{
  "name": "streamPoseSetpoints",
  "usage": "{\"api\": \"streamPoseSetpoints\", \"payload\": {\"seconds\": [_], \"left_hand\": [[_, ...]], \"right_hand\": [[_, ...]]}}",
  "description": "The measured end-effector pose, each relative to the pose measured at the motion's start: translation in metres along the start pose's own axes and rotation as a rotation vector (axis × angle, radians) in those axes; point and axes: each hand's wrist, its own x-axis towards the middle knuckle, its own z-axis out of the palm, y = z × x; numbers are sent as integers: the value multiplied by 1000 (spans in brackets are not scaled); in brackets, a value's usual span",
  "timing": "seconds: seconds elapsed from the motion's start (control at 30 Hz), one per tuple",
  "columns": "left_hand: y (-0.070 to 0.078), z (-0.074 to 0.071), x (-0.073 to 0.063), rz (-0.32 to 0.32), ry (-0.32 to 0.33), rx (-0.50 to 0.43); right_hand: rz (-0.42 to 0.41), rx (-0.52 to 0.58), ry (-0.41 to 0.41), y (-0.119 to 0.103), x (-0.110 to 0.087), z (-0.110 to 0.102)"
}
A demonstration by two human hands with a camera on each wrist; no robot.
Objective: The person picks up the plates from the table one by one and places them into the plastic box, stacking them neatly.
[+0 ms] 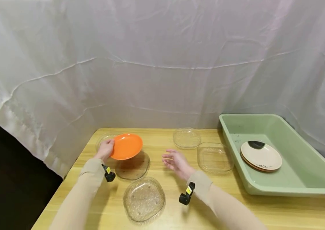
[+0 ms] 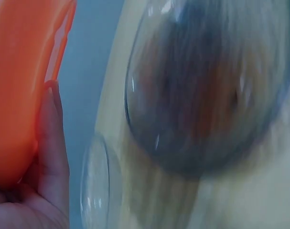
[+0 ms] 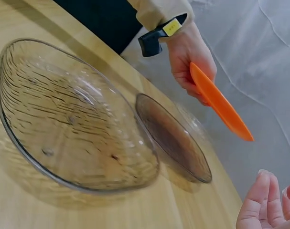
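An orange plate (image 1: 127, 147) is held up by its left edge in my left hand (image 1: 105, 150), thumb on the rim and fingers under it. Below it a dark-tinted clear plate (image 1: 133, 167) lies on the table; the left wrist view shows a see-through dish (image 2: 207, 95) under the raised plate. My right hand (image 1: 178, 163) hovers over the middle of the table, fingers loosely bent, holding nothing. In the right wrist view its fingertips (image 3: 262, 191) stay apart from the orange plate (image 3: 221, 105).
A clear ribbed square plate (image 1: 144, 199) lies at the front. Clear plates (image 1: 186, 138) (image 1: 214, 157) lie toward the back right, another (image 1: 100, 140) behind my left hand. A green basin (image 1: 303, 172) at right contains stacked cream plates (image 1: 261, 155). A grey curtain (image 1: 162, 86) hangs behind.
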Motion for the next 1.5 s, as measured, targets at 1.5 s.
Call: {"api": "streamPoseSetpoints", "payload": {"seconds": [1.5], "left_hand": [[74, 150, -39, 44, -106, -349]], "right_hand": [[-62, 102, 50, -38, 1, -60]]}}
